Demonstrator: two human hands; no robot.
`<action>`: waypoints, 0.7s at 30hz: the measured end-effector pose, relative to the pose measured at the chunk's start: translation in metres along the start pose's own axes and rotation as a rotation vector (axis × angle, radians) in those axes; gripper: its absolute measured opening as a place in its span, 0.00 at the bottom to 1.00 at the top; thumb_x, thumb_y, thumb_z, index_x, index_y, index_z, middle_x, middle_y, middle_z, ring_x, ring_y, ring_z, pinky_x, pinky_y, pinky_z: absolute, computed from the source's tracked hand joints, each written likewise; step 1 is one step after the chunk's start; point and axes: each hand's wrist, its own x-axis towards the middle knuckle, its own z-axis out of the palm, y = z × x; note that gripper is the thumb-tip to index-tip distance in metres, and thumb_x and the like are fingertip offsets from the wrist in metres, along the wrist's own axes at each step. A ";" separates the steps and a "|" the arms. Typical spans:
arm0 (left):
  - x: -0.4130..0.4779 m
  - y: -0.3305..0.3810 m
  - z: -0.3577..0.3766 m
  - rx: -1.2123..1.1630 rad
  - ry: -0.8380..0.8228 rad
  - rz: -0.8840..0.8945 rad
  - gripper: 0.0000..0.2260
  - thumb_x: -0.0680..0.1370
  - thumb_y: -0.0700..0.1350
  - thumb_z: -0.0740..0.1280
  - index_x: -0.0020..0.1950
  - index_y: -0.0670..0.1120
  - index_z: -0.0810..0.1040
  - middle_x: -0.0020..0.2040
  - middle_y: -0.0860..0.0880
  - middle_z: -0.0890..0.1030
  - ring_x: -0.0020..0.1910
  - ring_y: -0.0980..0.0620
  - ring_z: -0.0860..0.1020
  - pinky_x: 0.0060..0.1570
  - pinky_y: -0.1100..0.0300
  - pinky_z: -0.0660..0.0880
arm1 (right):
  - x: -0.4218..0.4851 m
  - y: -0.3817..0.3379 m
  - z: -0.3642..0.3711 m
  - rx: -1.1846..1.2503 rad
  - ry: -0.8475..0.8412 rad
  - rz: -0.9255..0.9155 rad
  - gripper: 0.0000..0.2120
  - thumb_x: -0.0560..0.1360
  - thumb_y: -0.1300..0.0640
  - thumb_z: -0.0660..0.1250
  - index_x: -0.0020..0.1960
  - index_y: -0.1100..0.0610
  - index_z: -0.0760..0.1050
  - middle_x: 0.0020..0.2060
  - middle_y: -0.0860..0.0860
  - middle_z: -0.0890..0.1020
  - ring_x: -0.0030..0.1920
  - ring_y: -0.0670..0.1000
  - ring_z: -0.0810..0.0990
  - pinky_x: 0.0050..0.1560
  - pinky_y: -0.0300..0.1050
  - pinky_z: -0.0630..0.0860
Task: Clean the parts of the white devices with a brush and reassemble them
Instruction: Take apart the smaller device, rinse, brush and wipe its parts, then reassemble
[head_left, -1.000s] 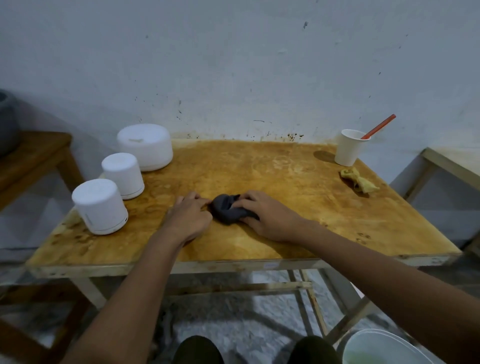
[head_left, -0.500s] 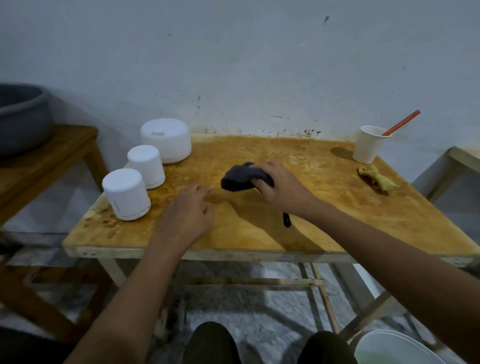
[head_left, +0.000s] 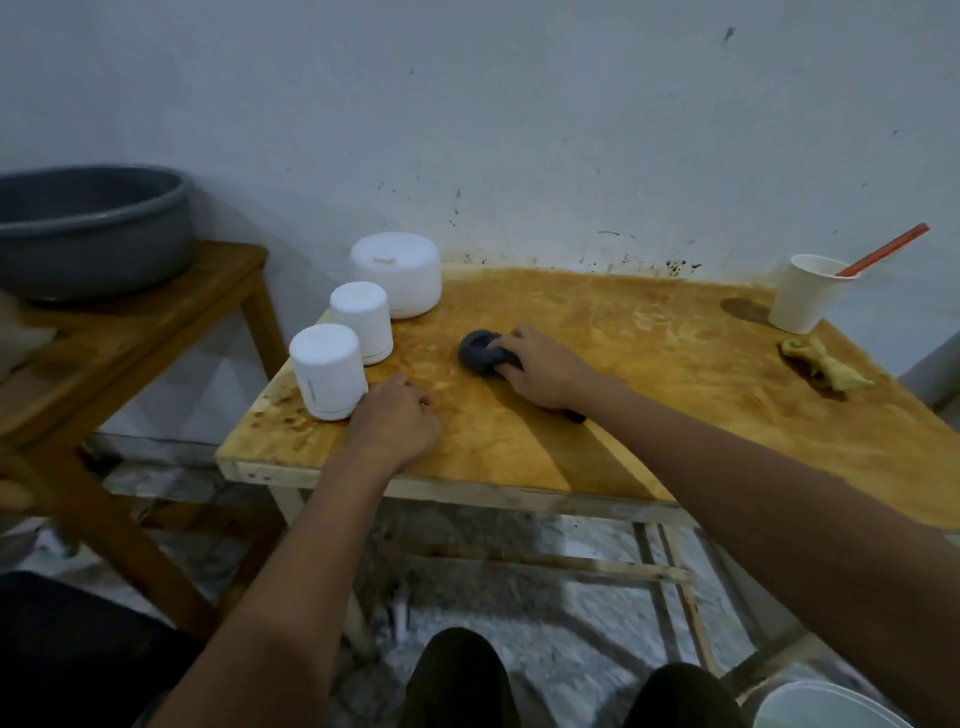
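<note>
Three white devices stand along the left side of the wooden table (head_left: 649, 415): a small one (head_left: 327, 371) nearest me, a second small one (head_left: 362, 322) behind it, and a larger round one (head_left: 397, 274) at the back. My right hand (head_left: 545, 369) grips a dark bunched cloth (head_left: 480, 352) and holds it on the tabletop. My left hand (head_left: 397, 423) rests on the table with fingers curled, holding nothing, just right of the nearest device. A white paper cup (head_left: 802, 293) at the far right corner holds a red-handled brush (head_left: 883, 252).
A crumpled yellow rag (head_left: 826, 364) lies near the cup. A grey basin (head_left: 88, 228) sits on a wooden side table (head_left: 119, 338) to the left. A white bucket (head_left: 826, 706) stands on the floor at bottom right. My knees are below the table's front edge.
My right hand carried the dark cloth up off the table's middle and set it down farther back. My left hand let go of the cloth and drew left toward the nearest device.
</note>
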 end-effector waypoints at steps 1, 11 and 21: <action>0.001 -0.001 -0.001 -0.014 -0.013 0.001 0.16 0.80 0.45 0.60 0.66 0.47 0.78 0.66 0.48 0.71 0.65 0.46 0.69 0.67 0.48 0.68 | -0.013 -0.006 0.001 0.002 -0.011 -0.064 0.16 0.82 0.53 0.60 0.70 0.52 0.71 0.61 0.54 0.71 0.59 0.55 0.72 0.57 0.45 0.69; 0.000 0.005 -0.003 0.004 -0.004 -0.045 0.14 0.79 0.46 0.59 0.61 0.48 0.80 0.63 0.47 0.74 0.61 0.45 0.72 0.62 0.47 0.72 | -0.137 -0.039 -0.002 0.144 -0.169 -0.453 0.16 0.81 0.59 0.62 0.68 0.53 0.73 0.61 0.51 0.71 0.57 0.45 0.70 0.56 0.32 0.63; -0.005 0.096 0.041 -0.110 0.030 0.192 0.21 0.79 0.57 0.62 0.71 0.51 0.72 0.67 0.50 0.70 0.67 0.48 0.68 0.64 0.49 0.71 | -0.114 0.072 -0.072 0.225 0.339 0.117 0.13 0.83 0.54 0.59 0.66 0.49 0.72 0.59 0.52 0.73 0.58 0.51 0.71 0.56 0.41 0.64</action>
